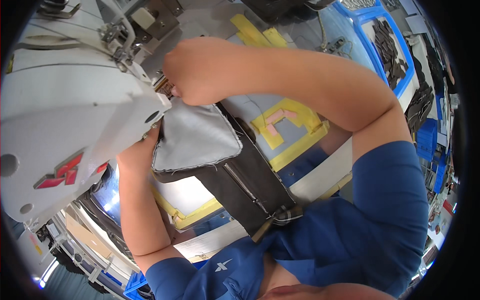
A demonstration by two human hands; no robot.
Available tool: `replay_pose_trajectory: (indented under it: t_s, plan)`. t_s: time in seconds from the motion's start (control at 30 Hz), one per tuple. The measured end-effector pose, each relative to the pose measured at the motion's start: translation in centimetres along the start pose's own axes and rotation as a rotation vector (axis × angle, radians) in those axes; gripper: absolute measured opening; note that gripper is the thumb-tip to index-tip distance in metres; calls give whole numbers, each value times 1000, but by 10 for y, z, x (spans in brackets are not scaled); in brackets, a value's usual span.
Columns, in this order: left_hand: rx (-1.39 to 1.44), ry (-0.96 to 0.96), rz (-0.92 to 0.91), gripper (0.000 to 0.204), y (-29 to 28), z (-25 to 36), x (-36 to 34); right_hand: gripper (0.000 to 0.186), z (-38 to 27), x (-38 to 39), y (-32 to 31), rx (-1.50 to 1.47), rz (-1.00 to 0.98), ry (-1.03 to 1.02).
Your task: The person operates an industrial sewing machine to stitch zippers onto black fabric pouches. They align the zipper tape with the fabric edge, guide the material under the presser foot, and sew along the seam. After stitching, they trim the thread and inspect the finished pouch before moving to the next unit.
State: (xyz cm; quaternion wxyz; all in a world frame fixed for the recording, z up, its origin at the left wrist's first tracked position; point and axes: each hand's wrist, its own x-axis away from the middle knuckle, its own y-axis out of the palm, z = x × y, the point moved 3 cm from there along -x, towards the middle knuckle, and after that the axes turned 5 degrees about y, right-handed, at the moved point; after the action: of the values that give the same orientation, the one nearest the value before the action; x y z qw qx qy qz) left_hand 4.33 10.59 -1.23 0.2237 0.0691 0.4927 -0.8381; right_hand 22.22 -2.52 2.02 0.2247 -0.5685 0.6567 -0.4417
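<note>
A dark fabric piece (250,186) with a metal zipper (245,186) and a silver-grey lining panel (195,135) lies under the head of a white sewing machine (75,120). Frayed threads edge the lining. My right hand (197,70) is closed at the far edge of the piece, close beside the needle area, its fingers curled around the fabric there. My left hand (145,145) reaches to the left edge of the lining; the machine head covers its fingers. A strip of checked cloth (287,216) hangs at the near end, against my shirt.
Yellow tape (300,145) and pink pieces (275,120) mark the machine table. A blue-rimmed basket (410,75) with dark cut pieces stands at the far right. Dark material (280,12) lies at the back, with a pair of scissors-like metal tools (337,46) nearby.
</note>
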Motion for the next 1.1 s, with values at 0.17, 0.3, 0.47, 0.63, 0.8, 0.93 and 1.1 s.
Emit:
replay_pose_trajectory:
  t_s: [0.17,0.3,0.47,0.63,0.8,0.93,1.1]
  plan:
    - [120,7,8,25,3,-5,-2,25,1,2,0,-19,43,13]
    - [63,39,7,26,0,2,-4,26,3,-1,2,-5,68,-18]
    - [-37,25,-2,28,0,2,0,27,1,-5,5,13,-8,50]
    - [77,-149,-27,29,0,7,0,24,1,-6,4,30,31,29]
    - [29,-218,-65,32,0,8,4,26,11,-13,12,76,65,-77]
    - [85,-163,-17,29,4,-1,10,30,24,-12,19,74,231,-167]
    - [102,-203,-115,31,4,-1,11,29,19,-5,10,65,144,-102]
